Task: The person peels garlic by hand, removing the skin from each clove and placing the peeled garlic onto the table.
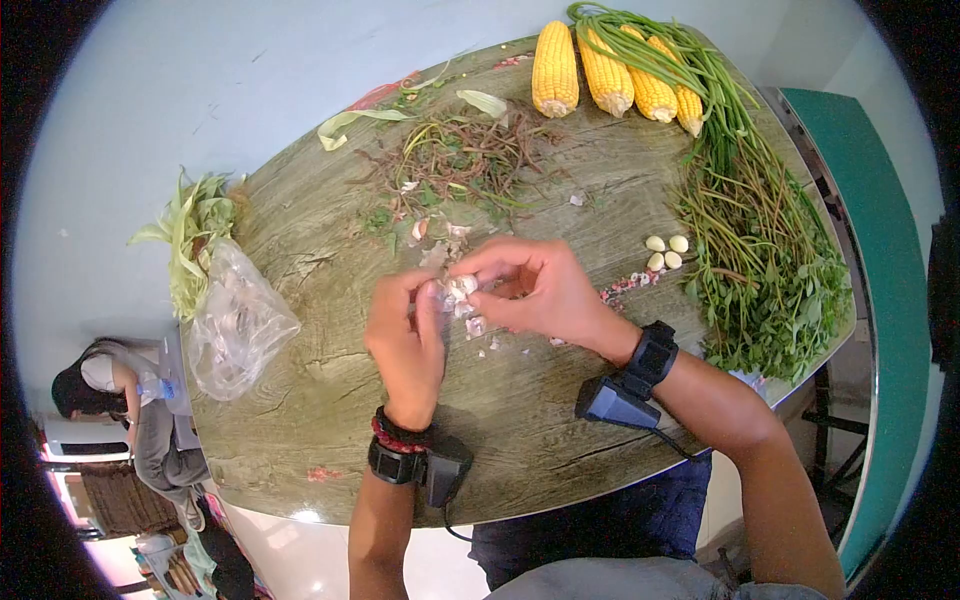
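A piece of garlic (461, 290) with pale, papery skin is pinched between my two hands above the wooden table. My left hand (405, 335) grips it from the left with thumb and fingers. From the right, the thumb and fingertips of my right hand (535, 285) close on the same garlic. Below and around my fingertips lie loose bits of garlic skin (476, 326). Several peeled white cloves (665, 252) are grouped on the table to the right of my right hand. The fingertips are partly blurred.
Peeled stems and scraps (460, 155) are heaped beyond my hands. Corn cobs (555, 70) and a long bunch of greens (760, 240) line the far and right sides. A clear plastic bag (240, 325) and corn husks (195, 230) lie left. A person (130, 400) sits beyond the left edge.
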The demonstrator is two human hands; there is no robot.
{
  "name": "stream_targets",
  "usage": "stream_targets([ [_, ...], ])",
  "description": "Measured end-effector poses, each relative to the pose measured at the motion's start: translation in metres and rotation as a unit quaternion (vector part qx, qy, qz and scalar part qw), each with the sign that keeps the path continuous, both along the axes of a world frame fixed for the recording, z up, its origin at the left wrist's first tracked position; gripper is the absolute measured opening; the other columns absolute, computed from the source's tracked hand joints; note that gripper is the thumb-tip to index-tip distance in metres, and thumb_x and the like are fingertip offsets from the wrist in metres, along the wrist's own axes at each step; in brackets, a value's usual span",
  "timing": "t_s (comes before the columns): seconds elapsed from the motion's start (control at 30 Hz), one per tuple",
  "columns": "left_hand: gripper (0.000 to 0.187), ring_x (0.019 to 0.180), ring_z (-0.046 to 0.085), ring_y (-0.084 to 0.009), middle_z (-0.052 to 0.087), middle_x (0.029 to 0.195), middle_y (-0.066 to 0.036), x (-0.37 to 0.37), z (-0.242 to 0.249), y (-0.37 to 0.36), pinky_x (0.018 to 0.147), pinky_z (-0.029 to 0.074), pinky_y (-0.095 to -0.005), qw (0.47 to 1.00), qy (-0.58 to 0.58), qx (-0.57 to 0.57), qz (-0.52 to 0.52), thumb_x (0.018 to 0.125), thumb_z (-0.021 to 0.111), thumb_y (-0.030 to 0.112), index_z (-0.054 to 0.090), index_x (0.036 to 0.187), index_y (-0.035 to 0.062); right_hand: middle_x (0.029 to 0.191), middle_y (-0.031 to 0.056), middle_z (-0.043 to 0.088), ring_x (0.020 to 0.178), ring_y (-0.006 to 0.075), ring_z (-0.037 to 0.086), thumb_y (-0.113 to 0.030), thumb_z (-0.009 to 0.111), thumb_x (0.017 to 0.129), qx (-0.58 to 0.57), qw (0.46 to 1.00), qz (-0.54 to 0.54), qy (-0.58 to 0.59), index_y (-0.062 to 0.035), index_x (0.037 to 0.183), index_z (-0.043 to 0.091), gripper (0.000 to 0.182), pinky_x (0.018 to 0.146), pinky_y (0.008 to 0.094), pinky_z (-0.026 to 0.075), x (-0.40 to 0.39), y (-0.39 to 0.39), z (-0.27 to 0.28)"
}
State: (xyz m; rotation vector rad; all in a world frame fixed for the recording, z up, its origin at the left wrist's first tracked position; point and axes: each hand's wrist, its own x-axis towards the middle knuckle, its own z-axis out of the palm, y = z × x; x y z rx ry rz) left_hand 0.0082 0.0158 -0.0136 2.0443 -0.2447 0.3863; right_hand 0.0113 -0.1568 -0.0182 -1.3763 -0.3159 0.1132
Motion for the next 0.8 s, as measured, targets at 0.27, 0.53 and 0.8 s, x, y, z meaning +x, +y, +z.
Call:
stream_targets([
  [0.27,0.022,0.068,0.057,-0.0176,0.058,0.093,-0.009,-0.001,0.013,-0.002,0.06,0.046,-0.0288,0.988,-0.113,0.106,-0.022,0.081,0.065,0.001,0.061,0.103,0.004,0.093,0.0039,0.068,0.078,0.0045,0.062,-0.003,0.065,0.086,0.148,0.986,0.029,0.064,-0.0014,0.118,0.06,0.032,0.056,0.0174,0.049,0.007,0.0,-0.003],
  [0.53,0.033,0.062,0.061,-0.0238,0.062,0.081,-0.01,-0.008,-0.006,0.002,0.054,0.047,-0.0346,0.994,0.01,0.091,-0.056,0.081,0.067,0.012,0.048,0.107,0.0047,0.085,0.0009,0.066,0.07,0.0026,0.058,-0.006,0.069,0.083,0.069,0.994,0.05,0.067,-0.0021,0.109,0.062,0.027,0.053,0.0169,0.046,0.006,-0.003,-0.005],
  [0.8,0.033,0.064,0.064,-0.0336,0.064,0.079,-0.015,-0.008,-0.004,-0.004,0.055,0.049,-0.0435,0.944,-0.011,0.33,-0.024,0.082,0.06,0.016,0.046,0.11,0.0049,0.08,-0.0007,0.063,0.075,0.0028,0.057,-0.004,0.072,0.078,0.015,1.0,0.014,-0.002,-0.0016,0.099,0.064,0.023,0.064,0.0188,0.048,0.005,0.002,-0.012],
])
